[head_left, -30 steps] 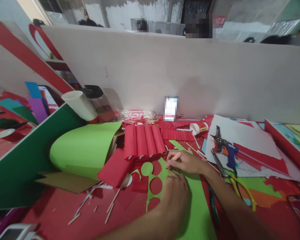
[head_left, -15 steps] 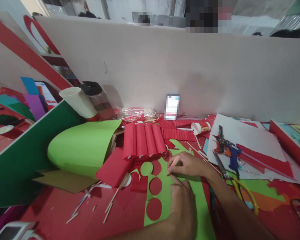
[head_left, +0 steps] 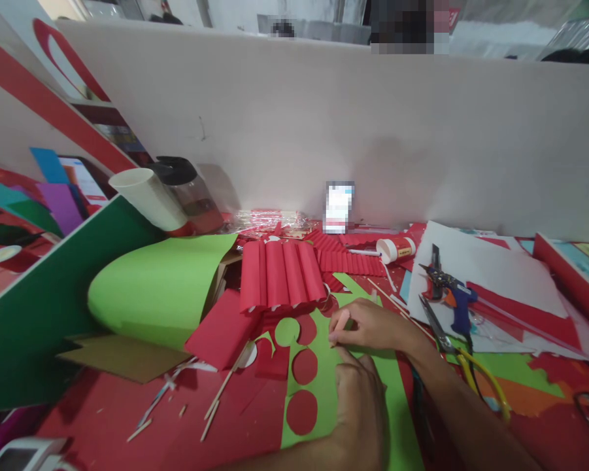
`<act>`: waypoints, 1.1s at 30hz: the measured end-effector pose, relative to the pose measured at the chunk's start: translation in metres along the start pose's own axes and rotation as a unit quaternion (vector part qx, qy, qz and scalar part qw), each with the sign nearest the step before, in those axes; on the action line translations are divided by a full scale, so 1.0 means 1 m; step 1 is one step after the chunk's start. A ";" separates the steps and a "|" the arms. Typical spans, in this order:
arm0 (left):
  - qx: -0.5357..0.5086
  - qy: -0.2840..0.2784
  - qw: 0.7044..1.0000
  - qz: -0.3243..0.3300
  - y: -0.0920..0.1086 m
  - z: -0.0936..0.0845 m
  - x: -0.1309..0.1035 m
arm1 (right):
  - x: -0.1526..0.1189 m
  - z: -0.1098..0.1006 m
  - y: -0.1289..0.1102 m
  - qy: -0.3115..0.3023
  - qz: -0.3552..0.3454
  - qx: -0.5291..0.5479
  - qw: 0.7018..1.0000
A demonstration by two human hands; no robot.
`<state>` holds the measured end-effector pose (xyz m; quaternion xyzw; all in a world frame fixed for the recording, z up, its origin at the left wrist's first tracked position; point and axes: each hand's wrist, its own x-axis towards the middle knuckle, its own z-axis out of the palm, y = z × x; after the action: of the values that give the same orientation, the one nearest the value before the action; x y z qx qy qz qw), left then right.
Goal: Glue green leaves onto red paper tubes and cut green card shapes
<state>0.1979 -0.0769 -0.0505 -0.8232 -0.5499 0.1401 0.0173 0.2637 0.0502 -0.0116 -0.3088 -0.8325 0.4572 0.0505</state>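
Note:
A light green paper sheet [head_left: 323, 392] lies on the red table, with several round holes along its left side showing red. My left hand [head_left: 360, 399] presses on this sheet, palm down, forefinger stretched toward the other hand. Just above it, my right hand [head_left: 365, 324] is closed in a pinch, its fingertips at the sheet's surface. Something slim and pinkish shows at the pinch; I cannot make out whether it is a tool or a finger. Left of the holes lies a green paper disc [head_left: 287, 331]. Behind it stands a pleated red paper piece [head_left: 282, 275].
Yellow-handled scissors [head_left: 463, 366] and a blue glue gun [head_left: 461, 311] lie at right near white sheets [head_left: 500, 275]. A phone [head_left: 339, 208] leans on the partition. At left are a curled green sheet [head_left: 151, 288], a cup [head_left: 147, 196] and thin sticks [head_left: 216, 399].
The view has shifted slightly. Both hands keep nearly the same place on the green sheet, with the right fingertips barely moved.

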 end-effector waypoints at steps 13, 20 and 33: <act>-0.024 -0.007 1.000 0.017 -0.007 -0.009 -0.003 | -0.001 -0.001 0.001 -0.005 0.007 0.038 0.999; -0.005 0.024 1.000 0.011 -0.001 0.002 -0.005 | 0.000 -0.001 0.001 -0.001 0.016 0.046 0.999; -0.028 0.020 0.999 0.038 -0.009 0.001 -0.001 | 0.002 0.000 0.003 0.003 0.023 0.052 0.998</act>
<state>0.1890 -0.0741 -0.0491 -0.8462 -0.5217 0.1084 -0.0002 0.2630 0.0525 -0.0141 -0.3259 -0.8001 0.5002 0.0587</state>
